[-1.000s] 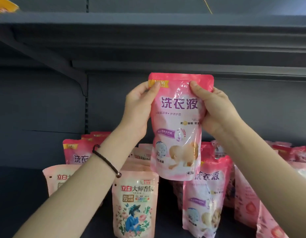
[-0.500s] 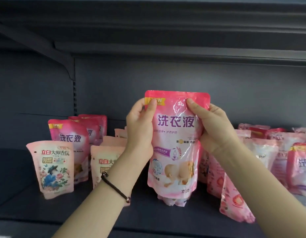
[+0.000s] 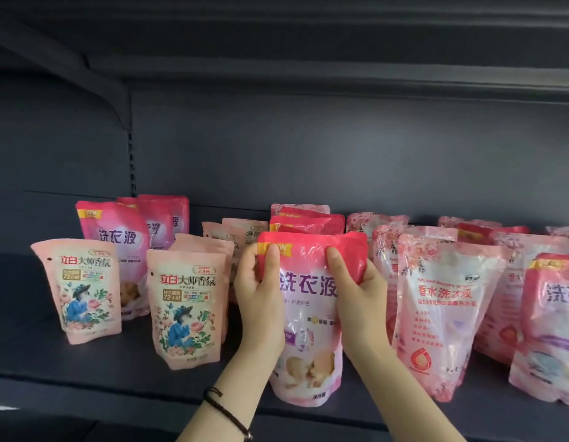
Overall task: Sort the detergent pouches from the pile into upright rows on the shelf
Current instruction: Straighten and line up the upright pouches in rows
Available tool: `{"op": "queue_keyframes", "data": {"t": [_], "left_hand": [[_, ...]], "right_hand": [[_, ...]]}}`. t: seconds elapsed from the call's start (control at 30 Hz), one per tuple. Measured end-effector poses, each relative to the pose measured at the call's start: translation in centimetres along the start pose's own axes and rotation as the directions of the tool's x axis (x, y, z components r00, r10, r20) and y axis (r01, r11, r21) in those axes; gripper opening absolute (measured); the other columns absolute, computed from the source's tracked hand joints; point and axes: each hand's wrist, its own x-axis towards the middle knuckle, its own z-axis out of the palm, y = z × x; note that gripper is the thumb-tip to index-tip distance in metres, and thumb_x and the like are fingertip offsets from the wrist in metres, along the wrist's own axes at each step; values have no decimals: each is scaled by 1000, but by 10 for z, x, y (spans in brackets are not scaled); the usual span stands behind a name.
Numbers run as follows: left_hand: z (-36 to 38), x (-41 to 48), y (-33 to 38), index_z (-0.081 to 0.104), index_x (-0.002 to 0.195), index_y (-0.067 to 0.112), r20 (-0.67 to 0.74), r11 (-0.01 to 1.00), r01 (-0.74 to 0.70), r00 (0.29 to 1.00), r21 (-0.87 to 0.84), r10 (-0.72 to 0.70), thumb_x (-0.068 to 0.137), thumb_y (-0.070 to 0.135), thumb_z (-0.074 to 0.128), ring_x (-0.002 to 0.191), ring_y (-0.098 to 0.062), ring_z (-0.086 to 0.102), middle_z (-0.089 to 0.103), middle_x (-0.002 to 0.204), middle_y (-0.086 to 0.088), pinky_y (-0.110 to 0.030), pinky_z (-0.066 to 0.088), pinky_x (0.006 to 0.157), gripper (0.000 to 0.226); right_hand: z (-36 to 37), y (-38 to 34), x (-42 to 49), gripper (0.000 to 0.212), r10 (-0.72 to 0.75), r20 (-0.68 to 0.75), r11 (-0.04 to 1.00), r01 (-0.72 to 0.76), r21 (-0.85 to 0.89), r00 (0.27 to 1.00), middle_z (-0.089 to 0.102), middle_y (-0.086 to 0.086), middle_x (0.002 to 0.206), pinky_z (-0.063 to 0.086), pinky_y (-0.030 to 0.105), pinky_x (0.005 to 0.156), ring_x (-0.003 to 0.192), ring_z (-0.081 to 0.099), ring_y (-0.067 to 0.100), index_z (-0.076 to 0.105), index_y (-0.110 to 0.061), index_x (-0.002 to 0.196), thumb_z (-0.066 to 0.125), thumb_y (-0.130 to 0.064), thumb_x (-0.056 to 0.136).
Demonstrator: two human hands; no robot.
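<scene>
A pink detergent pouch (image 3: 307,317) with purple lettering stands upright on the dark shelf (image 3: 117,371), at the front of a row of like pouches (image 3: 307,223). My left hand (image 3: 261,301) grips its upper left edge. My right hand (image 3: 356,301) grips its upper right corner, which is folded over. Two peach floral pouches (image 3: 186,307) stand upright to the left, with more pink pouches (image 3: 117,237) behind them. The lower sides of the held pouch are hidden by my hands.
To the right, several pale pink rose-print pouches (image 3: 442,311) and another pink pouch (image 3: 551,327) stand crowded together. The shelf's back panel (image 3: 308,148) and the upper shelf (image 3: 277,43) close the space behind and above. A shelf bracket (image 3: 123,103) is at upper left.
Both hands have lowered the pink pouch from mid-air down onto the shelf, at the front of its row. The view has tilted down and the pouch's top right corner is now bent.
</scene>
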Motion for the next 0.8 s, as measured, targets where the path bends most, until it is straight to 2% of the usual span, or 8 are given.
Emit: {"op": "queue_keyframes", "data": {"t": [0.17,0.3,0.37,0.47,0.53,0.63,0.7,0.8], "left_hand": [[-2,0,1,61,86,38,14,999,-6,1000,40,6,94,39,53,81,-12,67,67,87,10,-28,57,70,11],[-9,-10,1,58,112,31,77,996,-10,997,94,3,92,46,49,95,-8,65,65,99,17,-25,56,77,26],[-16,-22,-6,51,119,45,123,993,58,990,99,-70,85,58,47,98,3,63,62,107,26,-14,53,73,36],[-24,-43,-19,43,124,57,171,969,233,955,77,-243,73,74,45,110,-3,60,56,127,15,-28,54,89,54],[-22,-48,-25,46,125,53,170,966,255,951,37,-257,70,74,46,106,-6,64,62,121,12,-32,55,87,58],[-18,-46,-28,48,127,42,146,969,247,959,-11,-243,71,68,47,93,-4,68,69,107,12,-20,56,71,61],[-17,-42,-31,49,127,41,137,967,252,959,-21,-247,73,67,47,92,-4,69,70,104,16,-18,55,69,60],[-14,-38,-35,49,125,41,155,965,263,954,-10,-258,75,66,46,90,-4,69,70,101,17,-16,54,68,57]], "right_hand": [[4,5,-7,22,-87,-63,994,82,-76,994,73,-2,94,59,34,76,88,71,15,63,-21,102,62,-39,90],[1,10,-21,35,-93,-106,988,79,-130,990,66,-3,108,56,39,87,100,66,13,53,-26,112,61,-47,84],[-4,20,-36,54,-65,-113,990,50,-135,991,58,-4,122,50,41,97,114,58,12,47,-29,125,60,-55,79],[-6,35,-58,80,75,-85,985,-87,-151,994,42,-8,141,36,44,110,133,40,12,35,-37,140,55,-71,69],[-2,43,-66,75,113,-86,973,-128,-192,990,36,-6,145,29,41,114,134,31,6,33,-35,143,52,-63,76],[3,49,-66,55,80,-92,966,-100,-240,993,35,-9,145,27,28,105,111,32,-17,36,-34,143,53,-39,91],[4,50,-62,49,92,-83,970,-108,-216,992,34,-9,142,29,26,102,105,28,-30,38,-38,138,54,-37,92],[4,51,-55,38,84,-63,973,-95,-211,995,36,-7,138,30,23,98,110,29,-28,42,-47,126,53,-34,93]]}}
